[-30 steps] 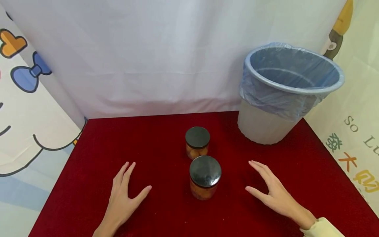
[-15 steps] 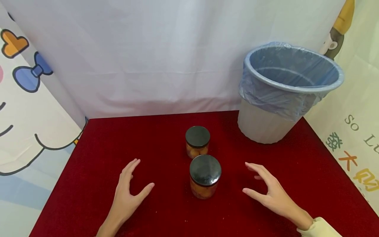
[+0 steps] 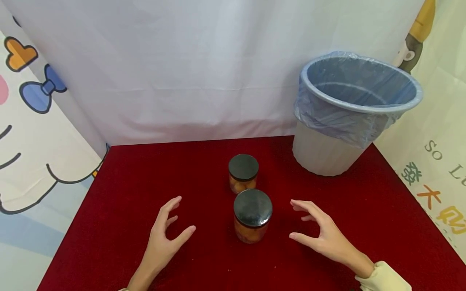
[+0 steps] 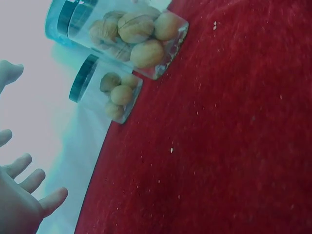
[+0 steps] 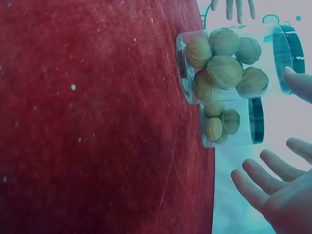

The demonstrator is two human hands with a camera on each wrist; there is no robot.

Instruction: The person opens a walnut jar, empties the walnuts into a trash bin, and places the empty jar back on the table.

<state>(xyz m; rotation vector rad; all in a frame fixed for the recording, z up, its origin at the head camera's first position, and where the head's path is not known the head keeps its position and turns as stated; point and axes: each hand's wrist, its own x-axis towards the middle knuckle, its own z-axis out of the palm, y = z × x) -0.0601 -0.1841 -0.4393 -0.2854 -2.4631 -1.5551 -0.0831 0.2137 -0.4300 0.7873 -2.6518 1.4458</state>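
On the left of the red worktop [image 3: 109, 226]: your left hand [image 3: 162, 242], fingers loosely bent, thumb apart, grasping nothing. Mid-worktop: far jar [image 3: 242, 186], upright, dark lid [image 3: 243, 167] on, walnuts [image 5: 213, 128] showing through its clear side. Just in front, slightly right: near jar [image 3: 251, 232], likewise upright, lidded, holding walnuts. Next, your right hand [image 3: 325, 238], fingers softly curved, thumb spread, apart from both jars. Rear right: pale bin [image 3: 320, 151], blue liner [image 3: 327, 120] over its rim.

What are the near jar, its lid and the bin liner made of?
Near jar: clear, smooth plastic or glass; nuts show through. Lid: black, glossy, perhaps plastic or coated metal, catching a highlight. Bin liner: thin, translucent blue film, probably plastic, wrinkled.
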